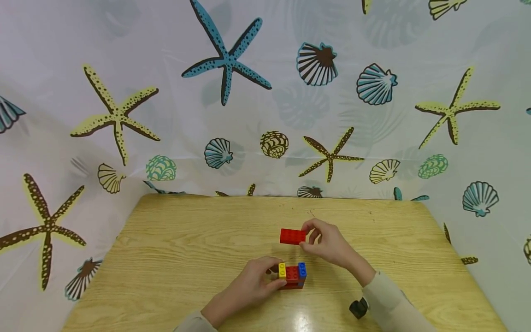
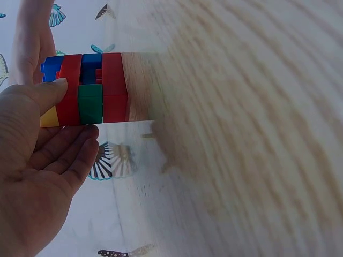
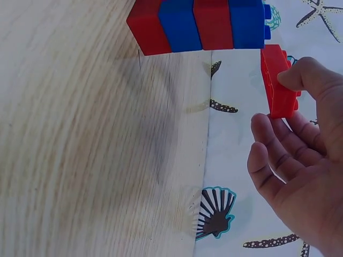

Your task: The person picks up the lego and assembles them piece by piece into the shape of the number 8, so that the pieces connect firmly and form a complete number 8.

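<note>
A stack of toy building bricks (image 1: 292, 273) stands on the wooden table. Its base is a red brick (image 2: 114, 88); above come a green brick (image 2: 90, 103) and a blue one, then another red brick. On top are a yellow brick (image 1: 282, 270) at the left end and a blue brick (image 1: 302, 268) at the right. My left hand (image 1: 255, 279) grips the stack's left end, thumb on the near side. Above and behind the stack, my right hand (image 1: 329, 242) pinches a loose red brick (image 1: 292, 236) by its right end, studs facing up.
A small black object (image 1: 358, 308) shows beside the right sleeve (image 1: 387, 297). The wooden table (image 1: 186, 230) reaches back to a white cloth (image 1: 257, 120) printed with starfish and shells, which also hangs along both sides.
</note>
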`<state>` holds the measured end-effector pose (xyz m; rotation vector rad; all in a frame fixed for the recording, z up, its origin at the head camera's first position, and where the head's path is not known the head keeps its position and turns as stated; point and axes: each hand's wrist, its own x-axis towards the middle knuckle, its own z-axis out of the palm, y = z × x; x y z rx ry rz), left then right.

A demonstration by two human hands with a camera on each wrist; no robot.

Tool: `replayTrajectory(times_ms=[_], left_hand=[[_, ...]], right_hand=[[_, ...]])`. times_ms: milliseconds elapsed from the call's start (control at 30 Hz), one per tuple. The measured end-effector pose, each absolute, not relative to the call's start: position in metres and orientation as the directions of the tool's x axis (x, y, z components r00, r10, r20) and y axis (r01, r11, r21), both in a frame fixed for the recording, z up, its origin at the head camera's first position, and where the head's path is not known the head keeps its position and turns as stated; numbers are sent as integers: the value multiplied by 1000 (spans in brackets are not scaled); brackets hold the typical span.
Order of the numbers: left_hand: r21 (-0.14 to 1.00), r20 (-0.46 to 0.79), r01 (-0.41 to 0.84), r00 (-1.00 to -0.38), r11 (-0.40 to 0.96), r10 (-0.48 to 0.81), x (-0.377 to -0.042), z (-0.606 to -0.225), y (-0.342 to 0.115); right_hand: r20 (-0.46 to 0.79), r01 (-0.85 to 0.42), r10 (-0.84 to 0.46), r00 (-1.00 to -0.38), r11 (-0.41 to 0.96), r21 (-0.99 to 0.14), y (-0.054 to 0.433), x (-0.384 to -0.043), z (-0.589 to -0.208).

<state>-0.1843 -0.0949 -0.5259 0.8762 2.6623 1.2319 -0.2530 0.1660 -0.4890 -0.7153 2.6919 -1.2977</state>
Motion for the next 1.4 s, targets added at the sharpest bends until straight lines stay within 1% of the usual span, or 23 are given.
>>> replayTrajectory(times_ms=[367, 833, 1167, 1400], left_hand=[[711, 199, 494, -823, 499, 531, -182, -527, -95], [745, 199, 468, -836, 476, 511, -185, -530, -95], [738, 219, 482, -833, 472, 508, -185, -530, -95], [735, 217, 483, -832, 475, 511, -186, -531, -95]], right_hand=[[151, -409, -470, -870, 514, -754, 169, -237, -484], [127, -395, -511, -850, 458, -796, 169, -222, -489], [134, -419, -541, -830, 447, -790, 170, -217, -490], [112, -403, -555, -825, 437, -804, 170, -216, -492]])
